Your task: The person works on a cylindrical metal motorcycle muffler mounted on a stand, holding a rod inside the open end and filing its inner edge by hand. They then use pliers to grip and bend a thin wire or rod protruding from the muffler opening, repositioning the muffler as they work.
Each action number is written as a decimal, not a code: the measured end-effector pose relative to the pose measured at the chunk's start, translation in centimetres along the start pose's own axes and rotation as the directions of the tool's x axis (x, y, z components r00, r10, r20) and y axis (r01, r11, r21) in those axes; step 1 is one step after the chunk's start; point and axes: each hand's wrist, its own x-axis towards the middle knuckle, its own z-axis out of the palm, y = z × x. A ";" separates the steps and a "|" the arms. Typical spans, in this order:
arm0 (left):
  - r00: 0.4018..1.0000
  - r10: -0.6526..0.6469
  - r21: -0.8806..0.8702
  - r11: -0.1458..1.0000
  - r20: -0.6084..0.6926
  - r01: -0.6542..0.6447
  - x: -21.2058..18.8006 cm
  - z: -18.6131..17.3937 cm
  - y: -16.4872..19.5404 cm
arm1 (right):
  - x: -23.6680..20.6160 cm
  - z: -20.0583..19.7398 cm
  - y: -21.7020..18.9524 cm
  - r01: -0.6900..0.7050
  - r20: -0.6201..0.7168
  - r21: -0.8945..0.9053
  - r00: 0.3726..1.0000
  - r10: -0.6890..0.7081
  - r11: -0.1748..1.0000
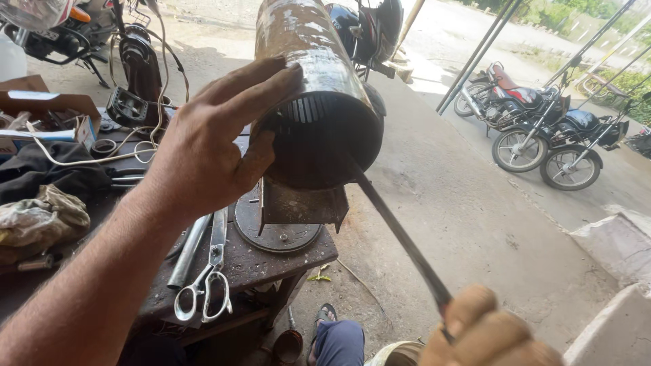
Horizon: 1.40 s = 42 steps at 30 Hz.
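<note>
Fingers (261, 85) of the left hand (210, 146) wrap the motor housing's (319, 74) open rim.

Floor: bare concrete (461, 203), stained and dusty, with sunlit ground beyond.
Workbench: dark, worn table (285, 261) at left, cluttered; scissors (203, 288) lie near its front edge.
Parked vehicles: two motorcycles (542, 132) at right, another (369, 27) behind.
Structure: slanted metal poles (481, 51), possibly canopy supports.
Light: strong daylight, shaded work area.
Boundary: greenery (576, 13) far right.
</note>
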 end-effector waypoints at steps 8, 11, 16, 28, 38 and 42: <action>0.956 -0.276 0.326 0.916 0.096 0.232 -2.0 1.3 0.5 | 7.0 -7.0 -4.3 0.463 0.272 0.199 0.820 0.503 -0.864; 0.967 -0.244 0.246 0.944 0.069 0.221 -2.4 1.6 0.0 | 7.1 -8.0 -5.2 0.448 0.200 0.445 0.794 0.573 -0.776; 0.950 -0.303 0.215 0.936 0.077 0.281 -1.8 1.8 0.5 | 7.0 -8.5 -4.1 0.412 0.189 0.513 0.801 0.568 -0.753; 0.827 -0.203 0.594 0.783 0.524 -0.184 6.6 -1.2 2.0 | 8.8 -9.3 -5.0 0.496 0.159 0.365 0.801 0.578 -0.788; 0.981 -0.133 0.276 0.957 0.143 0.090 -0.5 0.4 0.4 | 10.5 -9.1 -6.0 0.503 0.178 0.361 0.789 0.588 -0.785; 0.909 -0.220 0.304 0.946 0.355 0.110 1.3 -0.3 0.4 | 10.7 -9.6 -5.7 0.512 0.174 0.354 0.786 0.593 -0.783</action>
